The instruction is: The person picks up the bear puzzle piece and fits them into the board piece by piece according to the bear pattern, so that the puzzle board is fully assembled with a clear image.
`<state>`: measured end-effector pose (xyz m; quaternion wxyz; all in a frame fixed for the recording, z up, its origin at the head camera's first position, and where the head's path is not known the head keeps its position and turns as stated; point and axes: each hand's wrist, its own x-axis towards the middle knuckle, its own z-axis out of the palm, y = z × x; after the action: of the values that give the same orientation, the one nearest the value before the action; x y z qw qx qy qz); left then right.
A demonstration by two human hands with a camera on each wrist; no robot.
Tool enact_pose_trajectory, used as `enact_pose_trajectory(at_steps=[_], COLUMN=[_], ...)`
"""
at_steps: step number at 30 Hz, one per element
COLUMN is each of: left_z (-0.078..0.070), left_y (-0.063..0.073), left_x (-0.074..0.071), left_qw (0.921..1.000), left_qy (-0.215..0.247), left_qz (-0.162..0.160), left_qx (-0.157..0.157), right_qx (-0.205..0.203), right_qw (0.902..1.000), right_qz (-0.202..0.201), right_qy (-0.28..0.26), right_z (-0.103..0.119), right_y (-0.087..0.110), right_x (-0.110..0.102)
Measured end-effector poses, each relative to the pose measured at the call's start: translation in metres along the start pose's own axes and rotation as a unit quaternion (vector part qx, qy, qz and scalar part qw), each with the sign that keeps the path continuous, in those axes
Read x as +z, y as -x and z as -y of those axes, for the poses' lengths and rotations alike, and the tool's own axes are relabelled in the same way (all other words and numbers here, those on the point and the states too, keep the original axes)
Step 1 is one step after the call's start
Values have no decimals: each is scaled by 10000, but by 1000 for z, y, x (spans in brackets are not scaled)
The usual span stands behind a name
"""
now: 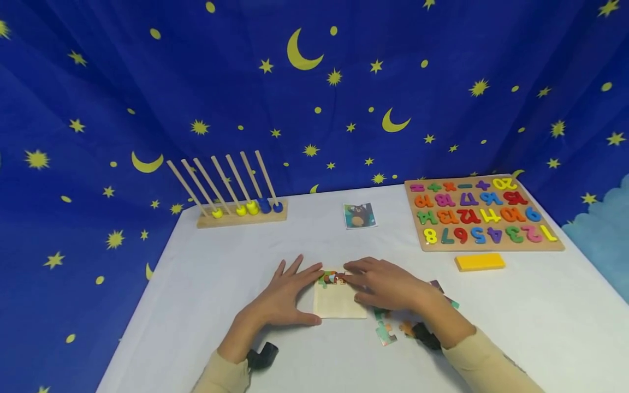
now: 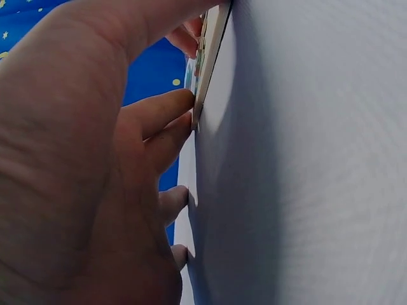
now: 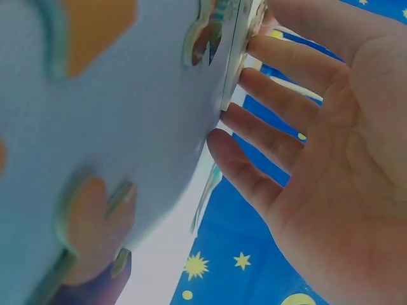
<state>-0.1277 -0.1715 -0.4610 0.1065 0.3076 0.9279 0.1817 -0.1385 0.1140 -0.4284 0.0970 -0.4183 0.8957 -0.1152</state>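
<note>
A small wooden puzzle board (image 1: 340, 305) lies flat on the white table, with joined picture pieces (image 1: 336, 278) along its far edge and bare wood nearer. My left hand (image 1: 277, 297) is spread along the board's left side, index finger at the far corner and thumb at the near one. The left wrist view shows its fingertips (image 2: 186, 98) against the board's edge. On the right, my right hand (image 1: 388, 284) reaches over the board, extended fingers touching the pieces and the right edge. Loose jigsaw pieces (image 1: 385, 334) lie under and beside the right forearm, partly hidden.
Beyond the board lies a picture card (image 1: 360, 217) of an animal. A peg counting stand (image 1: 206, 222) with beads is at far left. At right are a number board (image 1: 428, 248) and a yellow block (image 1: 480, 262). A blue starry curtain (image 1: 314, 131) hangs behind.
</note>
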Motion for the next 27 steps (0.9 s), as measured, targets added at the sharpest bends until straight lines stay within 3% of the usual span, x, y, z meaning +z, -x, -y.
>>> enact_pose_trajectory(at_steps=[6, 11, 20, 27], left_z=[-5, -11, -13, -17], left_y=[3, 3, 1, 0], left_x=[4, 2, 0, 0], left_qw=[9994, 9983, 9972, 9971], left_qy=[-314, -561, -740, -744], left_qz=[26, 139, 99, 50], left_qx=[124, 28, -66, -118], right_qx=[32, 88, 10, 136], right_qw=[10000, 9999, 9999, 9996], right_qz=[13, 12, -44, -61], right_qy=[42, 79, 123, -224], right_z=[1, 0, -1, -3], right_y=[0, 0, 0, 2], right_x=[3, 3, 2, -1])
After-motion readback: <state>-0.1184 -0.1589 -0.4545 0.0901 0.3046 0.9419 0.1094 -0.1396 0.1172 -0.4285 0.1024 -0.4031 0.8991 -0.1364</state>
